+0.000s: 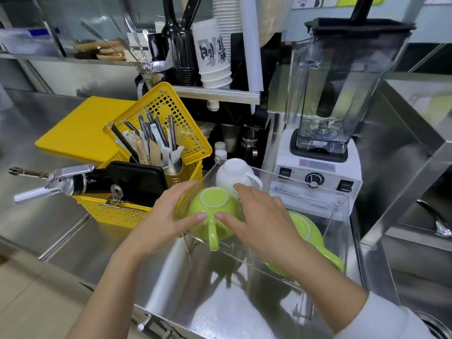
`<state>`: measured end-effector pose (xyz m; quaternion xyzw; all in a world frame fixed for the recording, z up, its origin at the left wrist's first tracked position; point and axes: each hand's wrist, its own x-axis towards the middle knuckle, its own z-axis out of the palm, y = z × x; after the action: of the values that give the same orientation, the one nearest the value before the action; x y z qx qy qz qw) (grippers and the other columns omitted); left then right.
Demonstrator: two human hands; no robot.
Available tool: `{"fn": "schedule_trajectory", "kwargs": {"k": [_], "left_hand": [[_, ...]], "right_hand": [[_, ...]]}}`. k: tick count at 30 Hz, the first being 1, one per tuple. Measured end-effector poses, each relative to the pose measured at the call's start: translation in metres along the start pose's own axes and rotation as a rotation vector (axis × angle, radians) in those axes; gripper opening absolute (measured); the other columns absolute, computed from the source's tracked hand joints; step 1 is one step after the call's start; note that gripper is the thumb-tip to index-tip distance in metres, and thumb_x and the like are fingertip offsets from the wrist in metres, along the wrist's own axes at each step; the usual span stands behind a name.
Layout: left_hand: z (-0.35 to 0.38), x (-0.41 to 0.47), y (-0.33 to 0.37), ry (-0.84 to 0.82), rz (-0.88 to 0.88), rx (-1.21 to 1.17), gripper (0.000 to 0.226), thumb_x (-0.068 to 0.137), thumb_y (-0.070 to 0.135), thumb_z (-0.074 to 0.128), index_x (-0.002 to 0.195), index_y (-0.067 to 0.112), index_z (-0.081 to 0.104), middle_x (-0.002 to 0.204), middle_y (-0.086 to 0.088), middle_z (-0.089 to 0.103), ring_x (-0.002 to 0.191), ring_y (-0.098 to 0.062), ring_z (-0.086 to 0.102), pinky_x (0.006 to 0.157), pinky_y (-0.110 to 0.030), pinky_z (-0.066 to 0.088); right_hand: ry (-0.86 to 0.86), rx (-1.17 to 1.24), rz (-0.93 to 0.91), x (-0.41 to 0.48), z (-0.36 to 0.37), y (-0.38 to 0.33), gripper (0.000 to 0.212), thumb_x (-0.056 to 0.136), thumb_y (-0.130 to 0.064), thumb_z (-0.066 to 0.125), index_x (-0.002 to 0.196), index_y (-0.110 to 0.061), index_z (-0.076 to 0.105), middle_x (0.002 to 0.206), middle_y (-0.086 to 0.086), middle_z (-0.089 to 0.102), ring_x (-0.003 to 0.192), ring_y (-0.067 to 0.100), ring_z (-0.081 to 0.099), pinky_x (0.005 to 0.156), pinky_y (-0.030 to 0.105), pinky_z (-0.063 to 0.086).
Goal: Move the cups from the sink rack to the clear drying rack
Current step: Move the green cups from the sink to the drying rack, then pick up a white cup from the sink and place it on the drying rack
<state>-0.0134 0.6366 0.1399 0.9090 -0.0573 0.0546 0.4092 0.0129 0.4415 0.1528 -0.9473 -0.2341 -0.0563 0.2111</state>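
A clear acrylic drying rack [340,209] stands on the steel counter, in front of the blender. Inside it a green cup [214,207] sits upside down, its handle pointing toward me. My left hand [168,216] rests against the cup's left side and my right hand [259,216] against its right side, thumbs near the handle, fingers spread. Behind it a white cup [234,173] stands upside down in the rack. A second green cup [305,231] lies to the right, partly hidden by my right wrist.
A yellow mesh basket [117,211] with utensils, a black lid and a metal tool sits just left of the rack. A white blender [320,174] stands behind it. A yellow board [80,128] lies further left. A sink with a faucet [437,223] is at the right.
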Motion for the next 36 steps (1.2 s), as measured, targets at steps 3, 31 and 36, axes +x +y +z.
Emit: {"fn": "schedule_trajectory", "kwargs": {"k": [3, 31, 36], "left_hand": [[0.000, 0.006, 0.022, 0.074, 0.043, 0.035, 0.072, 0.070, 0.053, 0.059, 0.136, 0.037, 0.035, 0.142, 0.017, 0.033, 0.127, 0.007, 0.027, 0.103, -0.017, 0.021], [0.407, 0.078, 0.286, -0.454, 0.525, 0.062, 0.071, 0.074, 0.056, 0.060, 0.137, 0.042, 0.029, 0.144, 0.017, 0.027, 0.135, -0.003, 0.021, 0.110, -0.021, 0.014], [0.499, 0.099, 0.281, -0.557, 0.522, 0.259, 0.079, 0.071, 0.066, 0.050, 0.139, 0.031, 0.030, 0.150, 0.002, 0.030, 0.138, -0.016, 0.022, 0.113, -0.034, 0.016]], "right_hand": [[0.016, 0.025, 0.016, -0.003, -0.013, 0.017, 0.062, 0.084, -0.059, 0.046, 0.130, -0.019, 0.037, 0.130, 0.005, 0.051, 0.120, 0.028, 0.045, 0.096, 0.044, 0.032], [0.142, 0.078, 0.686, -0.228, -0.136, 0.392, 0.067, 0.082, -0.054, 0.055, 0.136, -0.021, 0.034, 0.139, 0.004, 0.047, 0.126, 0.024, 0.044, 0.100, 0.043, 0.033], [0.013, -0.052, 0.797, -0.269, -0.122, 0.467, 0.069, 0.084, -0.050, 0.054, 0.140, -0.019, 0.027, 0.135, 0.009, 0.048, 0.121, 0.030, 0.049, 0.096, 0.047, 0.040]]}}
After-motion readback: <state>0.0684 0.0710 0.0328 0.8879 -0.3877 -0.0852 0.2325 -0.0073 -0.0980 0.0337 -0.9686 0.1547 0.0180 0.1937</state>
